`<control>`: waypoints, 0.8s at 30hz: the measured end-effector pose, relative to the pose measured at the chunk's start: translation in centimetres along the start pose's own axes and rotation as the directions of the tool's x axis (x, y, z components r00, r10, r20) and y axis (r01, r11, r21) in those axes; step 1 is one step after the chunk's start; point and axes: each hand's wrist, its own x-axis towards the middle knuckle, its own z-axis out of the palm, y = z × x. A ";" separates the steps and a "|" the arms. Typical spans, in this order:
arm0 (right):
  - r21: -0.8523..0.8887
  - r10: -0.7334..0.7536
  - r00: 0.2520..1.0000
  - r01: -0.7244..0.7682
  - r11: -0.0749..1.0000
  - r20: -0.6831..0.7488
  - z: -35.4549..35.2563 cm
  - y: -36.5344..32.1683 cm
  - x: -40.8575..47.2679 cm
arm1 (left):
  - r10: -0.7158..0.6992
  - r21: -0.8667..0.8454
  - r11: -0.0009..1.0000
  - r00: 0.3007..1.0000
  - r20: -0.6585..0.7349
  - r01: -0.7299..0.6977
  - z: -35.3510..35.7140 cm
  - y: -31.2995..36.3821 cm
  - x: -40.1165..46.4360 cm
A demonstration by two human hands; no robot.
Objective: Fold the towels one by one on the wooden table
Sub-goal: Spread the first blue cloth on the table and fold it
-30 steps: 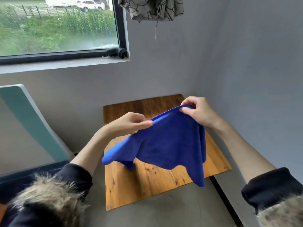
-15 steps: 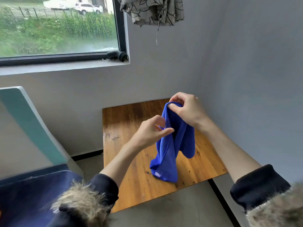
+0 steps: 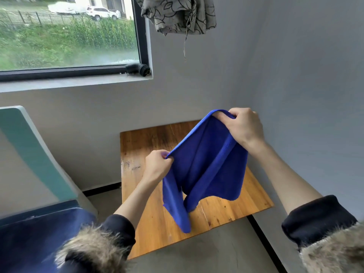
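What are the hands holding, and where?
Both hold the blue cloth towel by its top edge: left hand pinches one end, right hand the other.

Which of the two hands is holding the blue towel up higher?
The right hand, gripping the blue towel at its top corner near the wall. The left hand pinches the same edge lower, over the wooden table.

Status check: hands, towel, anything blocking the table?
Left hand and right hand each pinch the blue towel's top edge. Towel hangs above the wooden table. Nothing in the way.
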 end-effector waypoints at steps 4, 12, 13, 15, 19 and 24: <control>-0.095 0.118 0.993 -0.119 0.988 -0.011 -0.7 1.7 -0.1 | -0.041 -0.010 0.999 0.999 -0.009 0.041 -2.3 -1.8 0.4; -0.126 0.182 0.978 -0.169 0.978 0.098 -2.0 7.0 -1.6 | 0.132 0.171 0.970 0.965 0.227 -0.173 -6.7 -3.0 0.4; -0.093 0.182 0.977 -0.172 0.981 0.113 -2.0 7.5 -1.9 | 0.131 0.186 0.966 0.958 0.257 -0.182 -6.9 -3.2 0.4; -0.057 0.176 0.974 -0.169 0.984 0.145 -1.9 8.6 -2.5 | 0.116 0.234 0.956 0.960 0.256 -0.178 -6.7 -3.7 0.1; -0.068 0.212 0.970 -0.205 0.976 0.123 -1.4 10.5 -2.9 | 0.145 0.299 0.931 0.965 0.221 -0.208 -5.6 -4.3 -0.9; -0.185 0.282 0.956 -0.265 0.946 0.075 -0.5 12.8 -3.3 | 0.131 0.340 0.924 0.981 0.140 -0.172 -4.6 -4.9 -1.9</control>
